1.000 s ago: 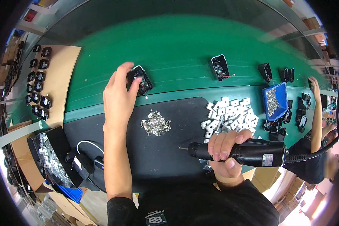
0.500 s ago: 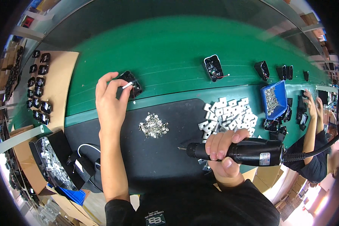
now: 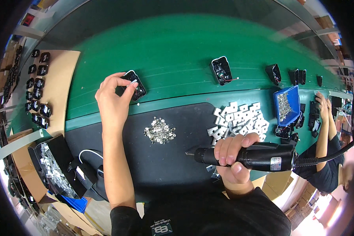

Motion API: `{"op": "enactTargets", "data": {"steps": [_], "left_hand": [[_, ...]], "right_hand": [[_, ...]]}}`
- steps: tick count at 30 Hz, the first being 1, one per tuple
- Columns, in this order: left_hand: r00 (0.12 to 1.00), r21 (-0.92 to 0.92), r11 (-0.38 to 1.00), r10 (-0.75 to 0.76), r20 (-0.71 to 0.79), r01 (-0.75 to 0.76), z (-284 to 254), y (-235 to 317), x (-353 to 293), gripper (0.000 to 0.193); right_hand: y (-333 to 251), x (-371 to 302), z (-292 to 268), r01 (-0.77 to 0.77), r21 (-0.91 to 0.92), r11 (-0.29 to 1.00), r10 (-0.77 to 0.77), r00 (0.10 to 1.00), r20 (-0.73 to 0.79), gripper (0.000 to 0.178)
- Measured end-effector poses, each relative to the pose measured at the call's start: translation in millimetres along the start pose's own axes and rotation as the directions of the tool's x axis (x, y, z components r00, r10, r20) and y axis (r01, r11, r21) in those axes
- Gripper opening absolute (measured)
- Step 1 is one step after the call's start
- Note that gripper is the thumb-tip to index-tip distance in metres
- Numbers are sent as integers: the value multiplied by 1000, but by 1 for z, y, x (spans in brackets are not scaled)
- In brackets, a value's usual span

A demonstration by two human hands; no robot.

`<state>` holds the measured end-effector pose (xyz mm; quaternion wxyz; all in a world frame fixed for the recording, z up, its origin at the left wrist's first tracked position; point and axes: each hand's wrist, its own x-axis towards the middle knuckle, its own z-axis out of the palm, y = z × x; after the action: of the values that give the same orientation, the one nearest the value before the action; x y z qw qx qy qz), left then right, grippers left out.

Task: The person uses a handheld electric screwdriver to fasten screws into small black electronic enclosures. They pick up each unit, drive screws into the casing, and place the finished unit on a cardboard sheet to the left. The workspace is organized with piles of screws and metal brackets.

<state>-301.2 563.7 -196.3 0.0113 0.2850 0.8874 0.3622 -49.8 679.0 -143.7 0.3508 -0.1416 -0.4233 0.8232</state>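
My left hand (image 3: 113,96) is closed, with thumb and fingertips pinching a small white piece (image 3: 133,83) at an open black housing (image 3: 140,91). That housing lies on the green belt, and my fingers partly cover its inside. My right hand (image 3: 235,157) is wrapped round a black electric screwdriver (image 3: 259,157). The tool is level, its bit pointing left above the black mat (image 3: 165,165). A heap of small silver screws (image 3: 160,130) sits on the mat between my hands. Beyond the screwdriver lies a pile of flat silver metal plates with holes (image 3: 240,120).
Another open housing (image 3: 222,70) with a red wire lies on the belt, with several more further right. A blue bin (image 3: 287,106) holds small metal parts. At left are a cardboard sheet (image 3: 63,78) bearing black units and a box of metal parts (image 3: 55,169). A co-worker's hands (image 3: 323,107) are at far right.
My left hand has shifted slightly left, and the white piece is tilted differently in its fingertips. More of the housing's white rim shows. My right hand holds the screwdriver almost unmoved.
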Motion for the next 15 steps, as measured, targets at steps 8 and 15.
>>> {"op": "enactTargets", "data": {"steps": [8,15], "left_hand": [[992,-150,986,-87,-97,72,5,-6,-1,18],[982,-157,971,-186,-40,178,-5,-4,6,22]], "right_hand": [[1,0,2,-6,22,1000,6,1000,-20,44],[5,-3,4,-14,102,995,15,1000,-10,44]]}}
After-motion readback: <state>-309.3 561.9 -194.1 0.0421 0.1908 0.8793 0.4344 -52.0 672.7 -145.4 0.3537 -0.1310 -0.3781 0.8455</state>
